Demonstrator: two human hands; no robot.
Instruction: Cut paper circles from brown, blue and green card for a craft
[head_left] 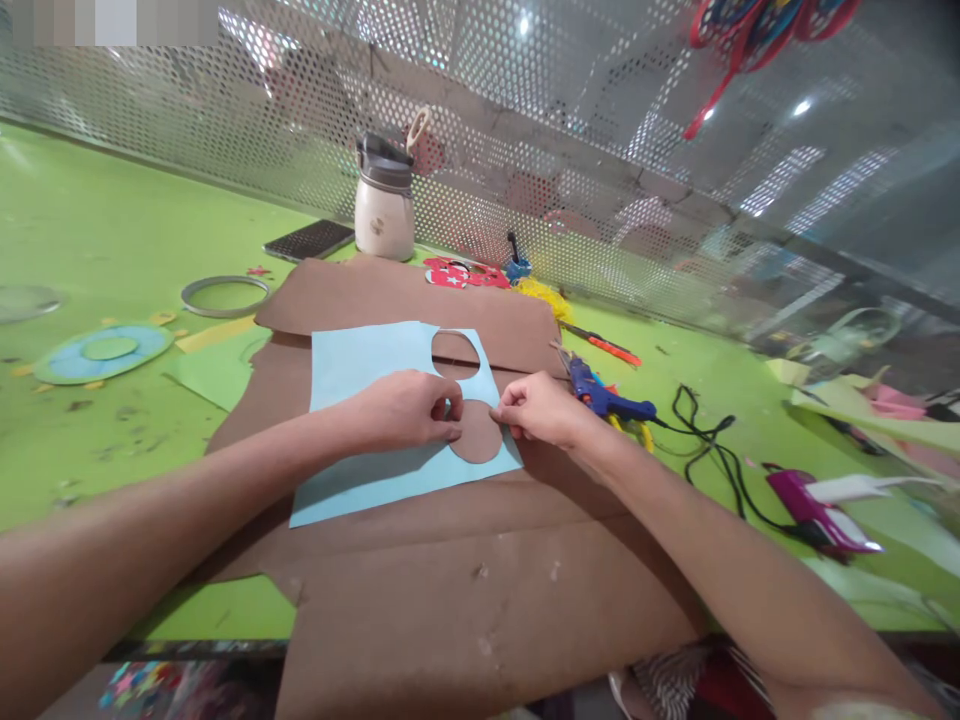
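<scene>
A sheet of light blue paper [367, 370] lies on brown cardboard, with a round hole near its upper right corner. Below that hole, a brown cardboard disc [477, 436] rests flat on the paper. My left hand [405, 408] pinches the disc's left edge between thumb and fingers. From the opposite side, my right hand [541, 408] has its fingertips closed at the disc's right edge. The large cardboard [480, 590] under the paper overhangs the table's front edge.
On the right are a blue glue gun [607, 395] with a black cord, orange scissors [611, 348] and a purple device [817, 510]. A bottle [385, 205] and a phone [309, 240] stand and lie at the back, before a perforated metal screen [480, 130]. A metal ring [225, 295] lies left.
</scene>
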